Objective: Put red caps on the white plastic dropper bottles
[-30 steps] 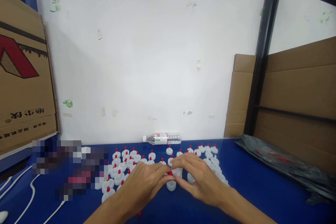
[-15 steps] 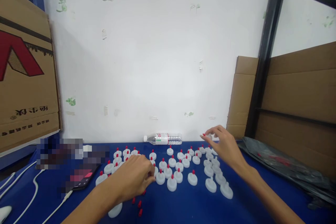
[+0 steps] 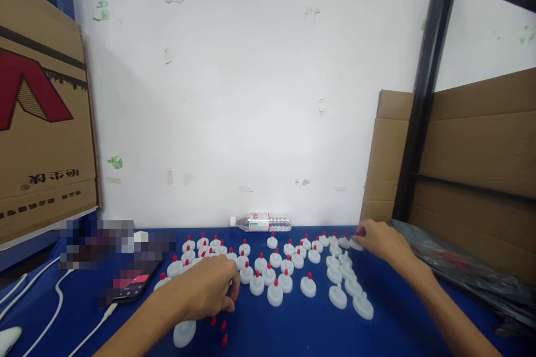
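Head view: your right hand (image 3: 383, 241) is at the far right end of the back row, its fingers pinching the red tip (image 3: 359, 231) of a white cap (image 3: 356, 244), which is at or just above the tabletop (image 3: 288, 332); you cannot tell which. Your left hand (image 3: 209, 283) hangs with fingers curled over the loose red tips (image 3: 225, 339) near the front; whether they pinch one, you cannot tell.

The white cap looks like light, stiff plastic, unlikely to break but probably smooth and easy to knock over. Its broad round base likely gives you the steadiest hold, at the rim; the narrow red tip suits a light two-finger pinch, though it may slip or pull off. The loose red tips look tiny and prone to roll, so take them around the sides.

Compared with half a second ago, your right hand is lower and farther right, where it held the cap up before the wall (image 3: 234, 95). Four loose red tips showed then; you see three now.
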The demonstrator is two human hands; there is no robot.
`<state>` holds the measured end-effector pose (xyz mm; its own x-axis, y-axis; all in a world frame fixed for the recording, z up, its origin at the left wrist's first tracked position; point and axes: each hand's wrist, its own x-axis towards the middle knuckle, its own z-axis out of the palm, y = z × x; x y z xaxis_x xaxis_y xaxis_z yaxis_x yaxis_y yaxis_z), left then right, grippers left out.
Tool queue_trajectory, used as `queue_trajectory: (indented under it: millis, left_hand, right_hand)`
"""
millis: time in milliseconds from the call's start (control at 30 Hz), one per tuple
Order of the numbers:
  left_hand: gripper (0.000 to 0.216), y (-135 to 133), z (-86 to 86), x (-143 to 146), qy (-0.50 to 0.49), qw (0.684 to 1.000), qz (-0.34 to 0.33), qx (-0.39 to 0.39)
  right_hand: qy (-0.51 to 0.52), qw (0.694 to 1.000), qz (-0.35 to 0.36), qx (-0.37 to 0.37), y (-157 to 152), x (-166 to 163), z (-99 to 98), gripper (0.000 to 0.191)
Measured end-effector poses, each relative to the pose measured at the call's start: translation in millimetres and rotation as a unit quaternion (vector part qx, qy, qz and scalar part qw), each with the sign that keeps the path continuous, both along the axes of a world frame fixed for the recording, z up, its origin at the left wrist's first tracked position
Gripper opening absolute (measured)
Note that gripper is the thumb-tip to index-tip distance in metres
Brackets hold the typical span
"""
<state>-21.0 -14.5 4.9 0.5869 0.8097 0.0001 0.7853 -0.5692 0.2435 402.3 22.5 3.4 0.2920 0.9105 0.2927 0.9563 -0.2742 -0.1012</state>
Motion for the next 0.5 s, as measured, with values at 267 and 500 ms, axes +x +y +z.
queue_trajectory:
  millis: [267,500]
  left_hand:
    - [0.018,-12,8.4,9,0.005,0.998,-0.010,0.058]
    - [0.014,-15,12.0,16,-0.003,0.997,-0.013,0.075]
  right_hand:
    - [0.000,0.997,-0.020,-0.075,0,5,-4.6,0.008]
    - [-0.008,0.996,-0.009,-0.085,4,-9,-10.3,0.012]
